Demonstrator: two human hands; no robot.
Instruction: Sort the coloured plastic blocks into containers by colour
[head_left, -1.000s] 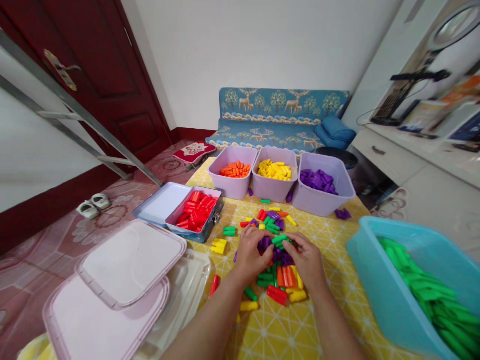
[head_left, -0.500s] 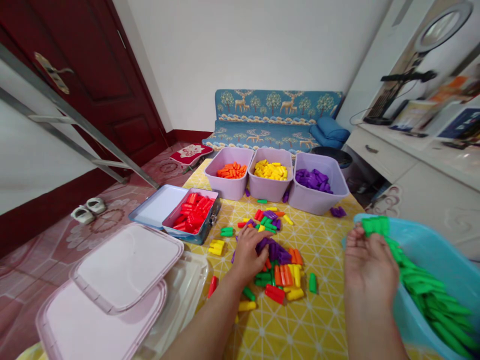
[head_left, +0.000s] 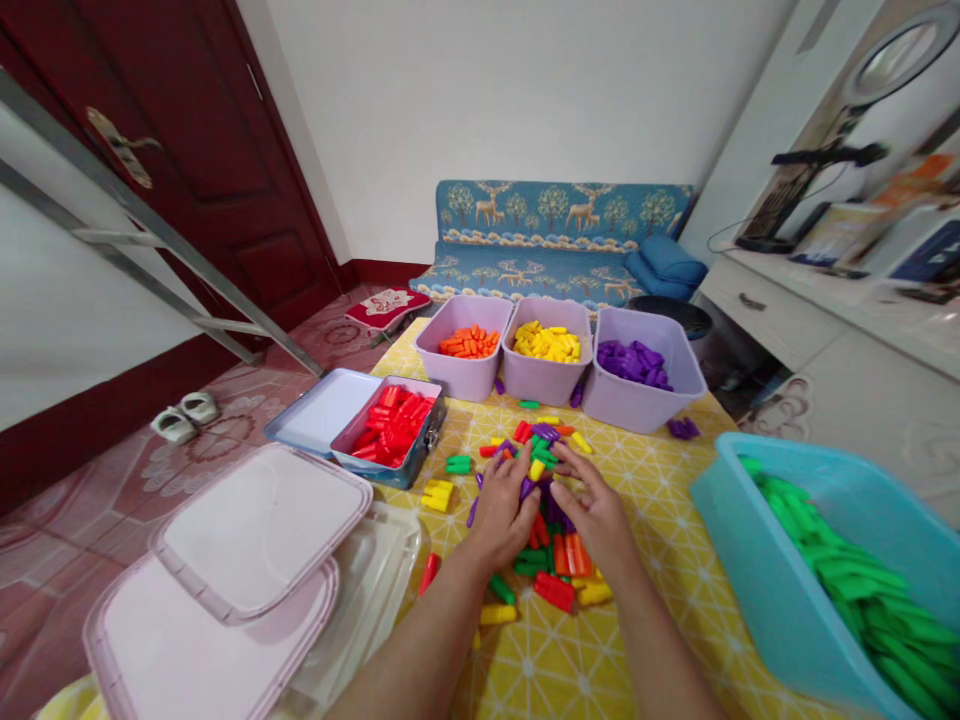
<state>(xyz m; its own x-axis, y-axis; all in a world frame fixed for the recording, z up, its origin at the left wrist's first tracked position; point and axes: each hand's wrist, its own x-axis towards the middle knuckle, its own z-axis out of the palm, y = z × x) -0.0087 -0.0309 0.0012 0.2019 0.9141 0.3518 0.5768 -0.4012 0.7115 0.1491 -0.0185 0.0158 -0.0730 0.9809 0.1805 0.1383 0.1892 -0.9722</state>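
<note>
Head view, lilac tubs of single-colour pegs, teal tub of green pegs

The bare left hand and bare right hand are positioned side by side at the centre of the head view, backs upward and wrists slightly bent. The left forearm and right forearm enter from the lower edge and converge toward the centre. The left fingers extend forward; the right fingers angle inward, their tips just apart from the left fingertips. Neither hand's grip state can be determined.
</note>
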